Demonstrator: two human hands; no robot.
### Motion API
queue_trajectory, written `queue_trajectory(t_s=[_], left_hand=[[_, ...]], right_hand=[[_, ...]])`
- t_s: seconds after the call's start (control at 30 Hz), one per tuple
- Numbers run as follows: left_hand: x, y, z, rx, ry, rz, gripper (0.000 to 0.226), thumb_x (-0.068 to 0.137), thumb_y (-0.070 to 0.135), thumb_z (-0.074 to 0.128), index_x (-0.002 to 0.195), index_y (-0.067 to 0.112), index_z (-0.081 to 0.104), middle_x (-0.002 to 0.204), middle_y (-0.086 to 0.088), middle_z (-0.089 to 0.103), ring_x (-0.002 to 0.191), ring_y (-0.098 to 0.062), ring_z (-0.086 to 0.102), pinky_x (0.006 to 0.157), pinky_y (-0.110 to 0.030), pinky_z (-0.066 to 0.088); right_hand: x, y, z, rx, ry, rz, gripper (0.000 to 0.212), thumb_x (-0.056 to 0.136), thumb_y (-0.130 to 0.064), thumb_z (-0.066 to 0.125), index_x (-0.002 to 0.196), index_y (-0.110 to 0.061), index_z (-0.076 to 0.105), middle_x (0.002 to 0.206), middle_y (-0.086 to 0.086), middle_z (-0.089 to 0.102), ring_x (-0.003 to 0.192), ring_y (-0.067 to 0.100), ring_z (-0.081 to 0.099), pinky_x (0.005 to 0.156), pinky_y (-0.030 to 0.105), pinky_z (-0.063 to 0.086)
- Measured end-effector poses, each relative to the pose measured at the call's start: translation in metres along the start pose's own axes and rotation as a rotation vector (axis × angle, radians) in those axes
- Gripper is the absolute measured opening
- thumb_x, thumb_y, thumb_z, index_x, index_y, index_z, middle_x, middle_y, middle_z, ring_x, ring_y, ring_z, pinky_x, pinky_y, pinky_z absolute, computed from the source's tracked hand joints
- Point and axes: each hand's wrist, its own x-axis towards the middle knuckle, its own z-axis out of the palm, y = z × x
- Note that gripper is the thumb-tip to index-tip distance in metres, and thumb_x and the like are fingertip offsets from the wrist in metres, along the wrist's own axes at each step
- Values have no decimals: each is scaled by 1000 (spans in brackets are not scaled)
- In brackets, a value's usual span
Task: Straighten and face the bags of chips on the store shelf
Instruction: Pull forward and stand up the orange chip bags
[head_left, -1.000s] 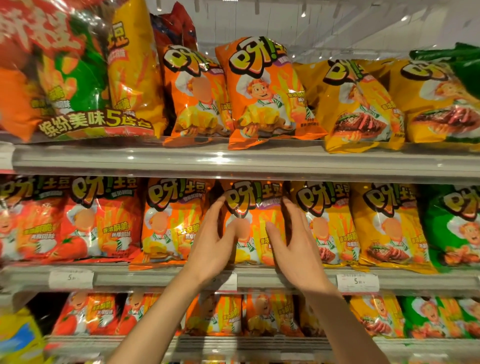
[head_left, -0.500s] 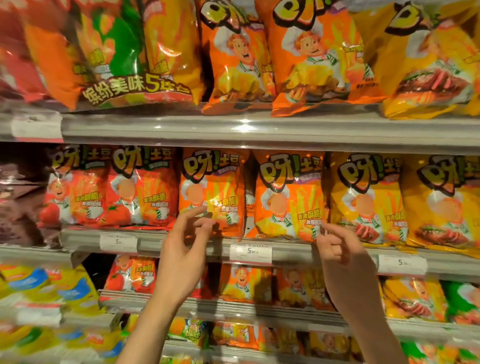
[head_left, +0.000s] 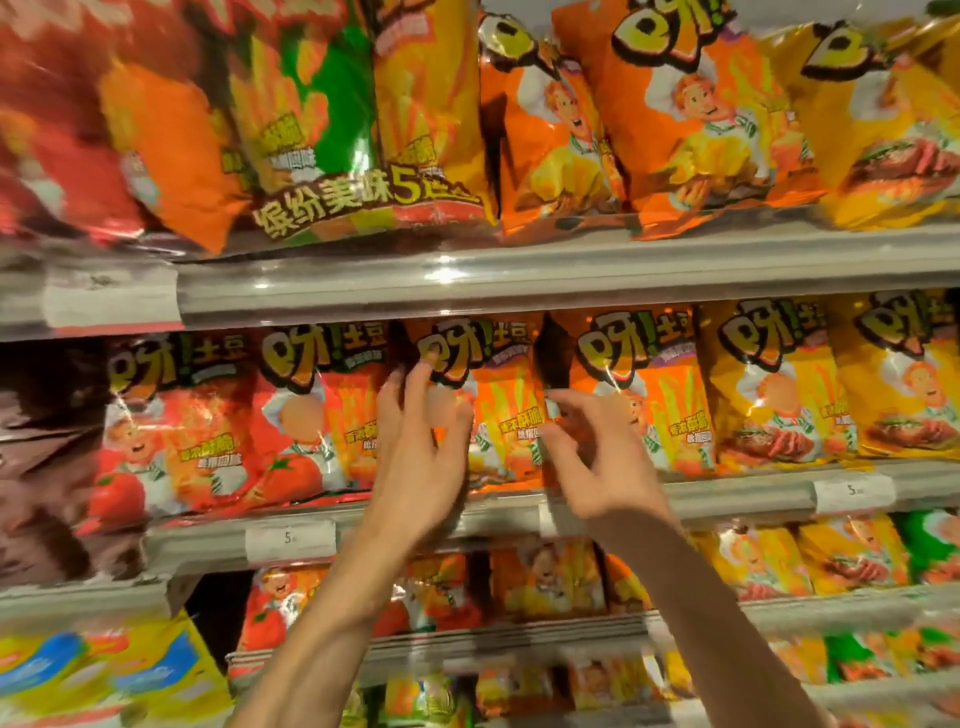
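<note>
Both hands are up at the middle shelf, on either side of one orange chip bag (head_left: 493, 405). The left hand (head_left: 421, 447) has its fingers spread and loose, the fingertips lying along the bag's left edge and upper left corner, with the thumb over the bag's front; it is touching, not clenched around anything. The right hand (head_left: 597, 462) is likewise unclosed, fingers curled and parted, reaching in at the bag's right edge, at the dark gap between it and the next orange bag (head_left: 644, 395) at 3 o'clock. Whether those fingers pinch the edge cannot be told through the blur.

The orange bag stands upright on the grey metal middle shelf (head_left: 753, 493), facing forward, in a row: two red tomato bags (head_left: 176, 421) out toward 9 o'clock, yellow bags (head_left: 769, 384) toward 3 o'clock. Above, at 12 o'clock, the upper shelf (head_left: 519, 280) carries larger orange bags (head_left: 680, 119) and a multipack (head_left: 332, 130). Below, toward 6 o'clock, lower shelves (head_left: 467, 639) hold more of the same bags.

Each bag on the row bears a large "呀!土豆" logo and a cartoon chef. The multipack reads "缤纷美味5连包". White price tags (head_left: 290, 540) on the shelf lip show "5"; the smaller digits are unreadable.
</note>
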Motion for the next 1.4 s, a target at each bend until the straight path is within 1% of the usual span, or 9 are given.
queue_trajectory(t_s=[0.07, 0.17, 0.33, 0.5, 0.77, 0.93, 1.1, 1.27, 1.4], left_hand=[[13, 0, 5, 23, -63, -71, 59, 102, 51, 43, 154, 36, 20, 162, -10, 17, 149, -28, 23, 120, -49, 26], [26, 0, 11, -21, -69, -156, 62, 101, 55, 41, 155, 42, 13, 159, -14, 24, 145, -31, 31, 118, -48, 29], [27, -3, 15, -100, -2, -118, 60, 103, 48, 44, 156, 44, 17, 152, -10, 35, 140, -25, 37, 102, -30, 30], [34, -1, 18, -128, 65, -68, 60, 101, 47, 48, 155, 45, 21, 158, -1, 25, 142, -18, 32, 102, -25, 27], [34, -5, 22, -248, 49, -193, 89, 96, 57, 51, 160, 28, -3, 167, 1, 13, 152, -17, 17, 118, -31, 20], [36, -6, 22, -261, -2, -305, 81, 98, 55, 48, 160, 19, 10, 164, -4, 27, 149, -24, 27, 112, -34, 26], [39, -7, 25, -228, -19, -268, 82, 97, 58, 49, 160, 24, 9, 158, -4, 37, 144, -25, 36, 106, -32, 31], [41, -10, 25, -181, 33, -222, 77, 96, 62, 49, 157, 31, 13, 137, 4, 50, 131, -25, 49, 101, -38, 41], [41, -10, 26, -169, -4, -248, 80, 92, 72, 40, 157, 36, 9, 149, -6, 48, 134, -31, 48, 107, -44, 41]], right_hand=[[22, -8, 16, -95, -51, -8, 50, 101, -47, 47, 147, -34, 36, 143, -8, 44, 129, 8, 46, 107, 29, 39], [50, -12, 35, -70, -87, 53, 69, 100, -53, 45, 157, -28, 16, 158, 1, 29, 145, 18, 30, 111, 28, 27], [54, -12, 44, -3, -71, 91, 75, 99, -47, 50, 159, -26, 10, 158, 8, 30, 145, 21, 30, 113, 29, 26], [58, -13, 37, 32, -43, 46, 71, 102, -43, 46, 159, -24, 9, 165, -2, 15, 151, 12, 14, 117, 24, 14], [57, -5, 26, 65, -161, 125, 74, 100, -57, 36, 159, -32, -1, 166, -10, 8, 152, 8, 10, 114, 23, 13], [65, -5, 31, 14, -181, 180, 80, 98, -63, 35, 160, -25, 1, 165, 2, 18, 151, 19, 20, 115, 30, 21], [66, -11, 36, 11, -175, 218, 81, 98, -64, 34, 159, -19, 7, 162, 10, 27, 146, 27, 30, 114, 36, 28], [59, -23, 30, -142, -185, 91, 53, 108, -38, 30, 155, -14, 23, 157, 21, 28, 142, 37, 29, 113, 42, 28], [60, -16, 36, -153, -130, 125, 60, 106, -44, 32, 156, -13, 19, 154, 21, 34, 139, 36, 35, 110, 40, 30]])
